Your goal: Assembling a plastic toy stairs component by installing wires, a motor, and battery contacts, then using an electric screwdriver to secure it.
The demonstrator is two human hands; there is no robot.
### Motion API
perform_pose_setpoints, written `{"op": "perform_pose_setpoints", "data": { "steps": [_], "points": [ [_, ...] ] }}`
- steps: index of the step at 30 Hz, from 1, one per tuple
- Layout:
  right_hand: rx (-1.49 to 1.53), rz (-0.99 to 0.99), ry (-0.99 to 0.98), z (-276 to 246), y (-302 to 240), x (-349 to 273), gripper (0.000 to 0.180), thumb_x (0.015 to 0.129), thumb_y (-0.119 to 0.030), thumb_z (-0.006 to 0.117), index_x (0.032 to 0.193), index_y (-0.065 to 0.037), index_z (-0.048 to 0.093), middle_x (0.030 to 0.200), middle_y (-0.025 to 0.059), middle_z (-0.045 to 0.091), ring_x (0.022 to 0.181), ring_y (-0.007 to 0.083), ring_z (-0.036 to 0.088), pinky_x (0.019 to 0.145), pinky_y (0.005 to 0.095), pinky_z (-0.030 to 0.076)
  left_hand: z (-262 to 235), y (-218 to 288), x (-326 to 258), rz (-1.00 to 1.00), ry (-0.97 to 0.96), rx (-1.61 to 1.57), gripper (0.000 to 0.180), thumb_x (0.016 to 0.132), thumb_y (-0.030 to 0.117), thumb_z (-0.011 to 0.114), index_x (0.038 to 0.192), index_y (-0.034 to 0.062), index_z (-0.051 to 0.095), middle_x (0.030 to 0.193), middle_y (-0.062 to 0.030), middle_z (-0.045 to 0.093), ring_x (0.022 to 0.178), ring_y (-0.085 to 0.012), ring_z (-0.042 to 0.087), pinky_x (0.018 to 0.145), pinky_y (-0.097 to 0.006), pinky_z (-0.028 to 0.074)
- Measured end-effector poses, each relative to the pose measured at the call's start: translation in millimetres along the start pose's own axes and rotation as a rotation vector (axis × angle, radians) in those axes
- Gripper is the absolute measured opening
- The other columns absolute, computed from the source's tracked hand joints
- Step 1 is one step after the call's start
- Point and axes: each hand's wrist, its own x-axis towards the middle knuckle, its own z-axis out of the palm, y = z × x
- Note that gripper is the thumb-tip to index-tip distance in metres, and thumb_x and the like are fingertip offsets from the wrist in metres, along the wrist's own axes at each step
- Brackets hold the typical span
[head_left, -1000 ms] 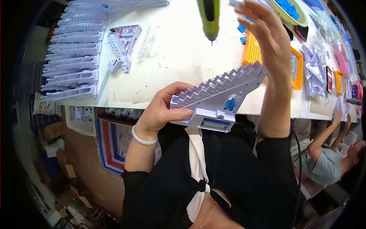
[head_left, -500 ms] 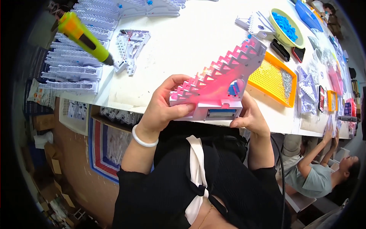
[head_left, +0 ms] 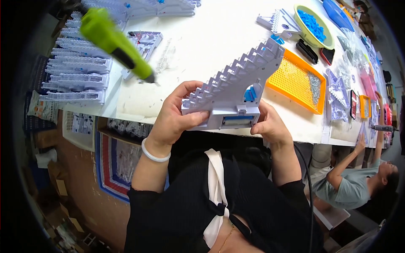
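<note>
Both my hands hold a pale plastic stair-shaped toy housing [head_left: 228, 95] above the table's near edge, its stepped side rising to the right. My left hand [head_left: 179, 110] is closed around the low end, thumb across the front. At the base's right end, my right hand [head_left: 272, 124] grips with its thumb at the lower corner. A blue part [head_left: 251, 93] shows in the round opening, and a rectangular compartment is open in the base. Left of the housing hangs a green electric screwdriver [head_left: 116, 42], blurred, its tip over an open housing half [head_left: 145, 42] lying on the table.
Stacked stair-shaped housings [head_left: 78, 80] line the table's left side. On the right stand an orange tray [head_left: 291, 78] with small metal pieces, a yellow bowl [head_left: 331, 44] of blue parts and a black case [head_left: 307, 52]. A co-worker [head_left: 352, 183] sits at the far right.
The pink glow on the housing has gone. The hanging screwdriver has swung right and nearer. My hands keep their hold on the housing, slightly shifted left in view.
</note>
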Motion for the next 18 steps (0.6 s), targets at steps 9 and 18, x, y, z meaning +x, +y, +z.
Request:
{"op": "perform_pose_setpoints", "data": {
  "steps": [9, 18],
  "points": [
    [-0.683, -0.691, 0.424, -8, -109, 46, 0.044, 0.093, -0.032, 0.068, 0.124, -0.001, 0.062, 0.118, 0.0116, 0.066, 0.11, 0.0194, 0.063, 0.094, 0.0331, 0.051, -12, -24, -10, -0.346, -0.041, -0.208, 0.048, 0.085, 0.0, 0.07, 0.13, -0.0015, 0.053, 0.113, -0.009, 0.066, 0.099, -0.0128, 0.065, 0.09, -0.028, 0.052],
    [-0.908, -0.451, 0.111, 84, -125, 144, 0.06, 0.09, -0.027, 0.072, 0.134, 0.004, 0.045, 0.093, 0.006, 0.057, 0.075, 0.0125, 0.056, 0.067, 0.0248, 0.049, -10, -20, -17, -0.316, 0.074, -0.188, 0.044, 0.089, 0.003, 0.068, 0.13, -0.0015, 0.052, 0.115, -0.0112, 0.066, 0.101, -0.0158, 0.066, 0.092, -0.03, 0.053]
  ]
}}
